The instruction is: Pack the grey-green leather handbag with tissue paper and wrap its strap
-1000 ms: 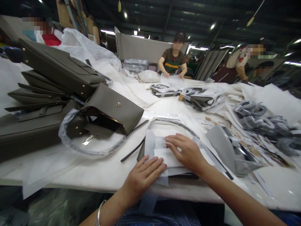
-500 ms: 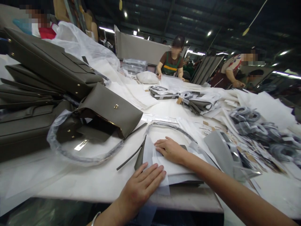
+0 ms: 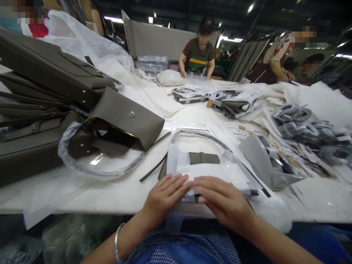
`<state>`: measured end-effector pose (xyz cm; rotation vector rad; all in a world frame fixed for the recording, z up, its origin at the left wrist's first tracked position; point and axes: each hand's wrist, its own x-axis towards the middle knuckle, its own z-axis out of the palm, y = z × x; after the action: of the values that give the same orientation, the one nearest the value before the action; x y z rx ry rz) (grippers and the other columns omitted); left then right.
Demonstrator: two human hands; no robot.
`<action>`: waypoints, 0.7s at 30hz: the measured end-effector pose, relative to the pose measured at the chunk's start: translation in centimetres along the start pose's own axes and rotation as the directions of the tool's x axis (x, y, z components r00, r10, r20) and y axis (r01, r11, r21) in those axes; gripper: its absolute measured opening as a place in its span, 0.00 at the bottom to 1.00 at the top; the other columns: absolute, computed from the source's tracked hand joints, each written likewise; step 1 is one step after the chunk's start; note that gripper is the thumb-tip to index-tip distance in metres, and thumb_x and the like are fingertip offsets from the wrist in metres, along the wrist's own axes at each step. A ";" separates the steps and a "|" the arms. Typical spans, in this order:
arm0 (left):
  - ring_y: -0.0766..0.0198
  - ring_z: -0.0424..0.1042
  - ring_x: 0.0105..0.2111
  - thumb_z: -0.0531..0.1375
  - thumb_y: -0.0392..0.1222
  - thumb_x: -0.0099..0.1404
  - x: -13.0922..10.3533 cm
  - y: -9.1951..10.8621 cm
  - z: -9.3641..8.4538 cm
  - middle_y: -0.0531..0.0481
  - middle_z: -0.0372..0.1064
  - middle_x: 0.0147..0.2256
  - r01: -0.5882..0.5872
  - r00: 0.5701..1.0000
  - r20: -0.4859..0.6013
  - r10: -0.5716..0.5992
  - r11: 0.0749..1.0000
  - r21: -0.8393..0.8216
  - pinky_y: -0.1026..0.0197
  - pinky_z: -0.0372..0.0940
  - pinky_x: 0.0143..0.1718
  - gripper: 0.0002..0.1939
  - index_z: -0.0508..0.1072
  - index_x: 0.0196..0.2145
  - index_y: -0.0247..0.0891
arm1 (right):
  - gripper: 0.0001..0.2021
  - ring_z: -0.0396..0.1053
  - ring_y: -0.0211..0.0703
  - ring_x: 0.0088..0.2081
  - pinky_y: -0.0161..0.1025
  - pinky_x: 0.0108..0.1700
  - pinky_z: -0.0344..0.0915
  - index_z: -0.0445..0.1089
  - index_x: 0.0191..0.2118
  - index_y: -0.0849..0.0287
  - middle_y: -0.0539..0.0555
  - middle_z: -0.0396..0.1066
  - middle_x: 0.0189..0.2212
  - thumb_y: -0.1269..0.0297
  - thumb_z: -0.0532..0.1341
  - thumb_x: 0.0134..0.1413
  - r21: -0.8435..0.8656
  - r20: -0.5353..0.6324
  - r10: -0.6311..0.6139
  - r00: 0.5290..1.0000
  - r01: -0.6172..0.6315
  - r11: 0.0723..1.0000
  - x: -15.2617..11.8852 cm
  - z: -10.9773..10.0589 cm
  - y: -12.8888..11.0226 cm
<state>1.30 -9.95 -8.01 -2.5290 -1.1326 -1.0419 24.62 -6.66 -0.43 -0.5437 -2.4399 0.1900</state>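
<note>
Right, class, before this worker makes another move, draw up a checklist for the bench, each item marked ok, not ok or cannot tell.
1. Left hand laid on the white sheets: ok, fingers extended.
2. Right hand on the sheets too: ok, fingertips meeting or nearly meeting the left's.
3. Right fingers pinching a sheet edge: cannot tell, the underside is hidden.
4. Dark panel fully covered: not ok, a strip shows beyond the sheets.
5. Loop handle wrapped: ok, in clear film, arching behind the panel.
6. Open dark bag clear of both hands: ok, it lies apart to the left.
</note>
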 end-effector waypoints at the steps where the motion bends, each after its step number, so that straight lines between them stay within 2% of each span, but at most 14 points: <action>1: 0.62 0.63 0.61 0.49 0.35 0.76 -0.1 0.0 0.0 0.49 0.64 0.61 0.006 1.000 0.016 -0.006 1.000 -0.012 0.52 0.58 0.64 0.22 0.59 0.65 0.42 | 0.15 0.70 0.43 0.56 0.44 0.58 0.69 0.70 0.55 0.62 0.58 0.77 0.49 0.73 0.60 0.63 0.006 -0.001 -0.058 0.998 0.058 0.998 -1.4 0.4 -1.2; 3: 0.61 0.63 0.61 0.49 0.34 0.75 -0.1 0.0 -0.1 0.48 0.64 0.62 0.015 0.998 0.055 -0.014 1.000 -0.017 0.52 0.60 0.63 0.23 0.58 0.66 0.42 | 0.16 0.68 0.43 0.58 0.44 0.60 0.68 0.69 0.56 0.64 0.57 0.77 0.50 0.73 0.58 0.64 -0.035 0.079 -0.153 0.985 0.156 0.987 -3.8 2.0 -3.0; 6: 0.59 0.63 0.61 0.50 0.36 0.75 -0.1 0.0 -0.2 0.48 0.63 0.62 0.011 0.997 0.075 -0.010 1.000 -0.009 0.51 0.60 0.63 0.23 0.59 0.65 0.42 | 0.19 0.64 0.46 0.62 0.48 0.62 0.65 0.67 0.60 0.62 0.56 0.72 0.57 0.74 0.55 0.66 -0.177 0.175 -0.165 0.971 0.196 0.964 -5.8 5.6 -3.7; 8: 0.60 0.63 0.62 0.50 0.36 0.75 0.0 0.0 -0.3 0.48 0.63 0.62 0.008 0.997 0.073 -0.008 1.000 0.002 0.51 0.59 0.63 0.22 0.60 0.65 0.41 | 0.19 0.64 0.47 0.61 0.48 0.61 0.66 0.66 0.61 0.61 0.57 0.71 0.57 0.74 0.55 0.66 -0.249 0.130 -0.157 0.979 0.186 0.950 -6.0 7.8 -3.5; 10: 0.60 0.63 0.61 0.49 0.36 0.75 0.1 0.0 -0.3 0.49 0.64 0.61 0.001 0.998 0.058 -0.002 1.000 0.016 0.52 0.59 0.63 0.22 0.61 0.64 0.41 | 0.18 0.68 0.46 0.58 0.46 0.58 0.68 0.68 0.59 0.60 0.57 0.74 0.54 0.73 0.57 0.65 -0.272 0.035 -0.159 0.987 0.163 0.948 -5.5 9.3 -3.3; 15: 0.61 0.64 0.61 0.49 0.35 0.75 0.1 -0.1 -0.2 0.49 0.65 0.61 -0.027 0.999 0.042 0.025 0.999 0.047 0.52 0.61 0.62 0.21 0.63 0.63 0.41 | 0.10 0.76 0.46 0.46 0.45 0.51 0.74 0.75 0.46 0.64 0.57 0.80 0.43 0.73 0.59 0.63 -0.160 -0.206 -0.154 0.966 0.122 0.980 -3.9 10.2 -4.0; 21: 0.59 0.63 0.62 0.50 0.34 0.74 0.1 0.0 0.1 0.48 0.65 0.61 -0.046 0.998 0.045 0.043 0.996 0.077 0.50 0.62 0.62 0.22 0.61 0.64 0.40 | 0.11 0.78 0.43 0.43 0.42 0.49 0.76 0.74 0.45 0.64 0.57 0.81 0.40 0.74 0.54 0.66 0.021 -0.278 -0.085 0.957 0.095 0.995 -4.9 10.2 -5.8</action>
<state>1.35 -9.86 -8.01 -2.5154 -1.1006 -0.9184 20.01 -14.07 -9.66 -0.4124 -2.1786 0.1089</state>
